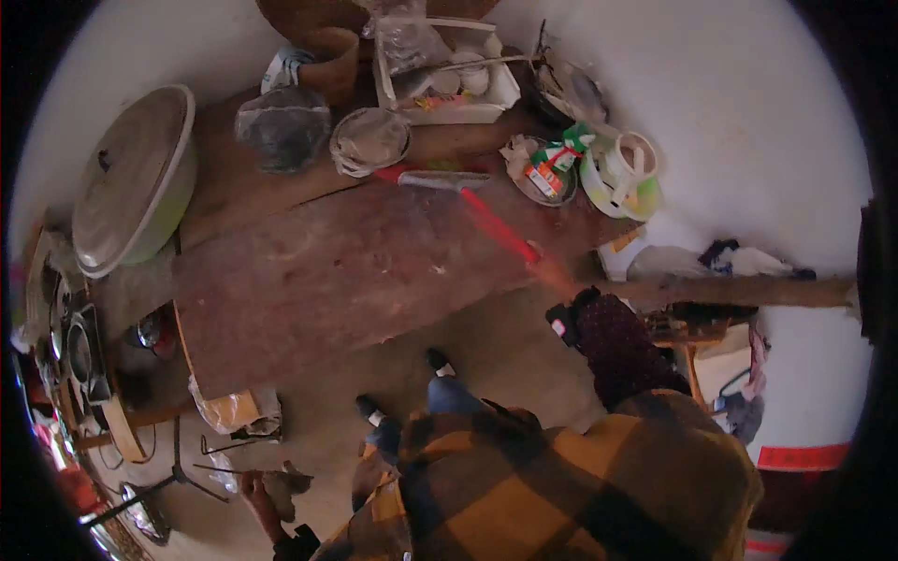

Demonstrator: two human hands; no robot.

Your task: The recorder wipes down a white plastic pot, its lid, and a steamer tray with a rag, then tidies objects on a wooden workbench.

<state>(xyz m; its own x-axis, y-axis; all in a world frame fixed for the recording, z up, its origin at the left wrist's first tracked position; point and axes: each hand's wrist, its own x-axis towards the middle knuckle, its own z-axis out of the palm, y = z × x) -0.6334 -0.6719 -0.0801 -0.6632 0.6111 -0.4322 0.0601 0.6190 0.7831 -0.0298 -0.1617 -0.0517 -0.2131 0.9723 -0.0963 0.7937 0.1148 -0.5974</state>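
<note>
My right hand (552, 269) is closed round the red handle of a long brush (500, 227), slightly blurred. Its pale grey head lies over the far part of the brown wooden tabletop (327, 271), beside a bag-covered round container (370, 142). Low at the left, my left hand (256, 496) hangs away from the tabletop with its fingers curled. Against it are a thin dark rod and a grey-brown, cloth-like thing (285, 488); what exactly it grips I cannot make out.
A large lidded basin (136, 178) stands at the left. Along the back are a dark plastic bag (282, 126), a white box (458, 114) of odds and ends, a bowl with packets (543, 178) and a green-white pot (622, 173). A metal stand (178, 472) is near my left hand.
</note>
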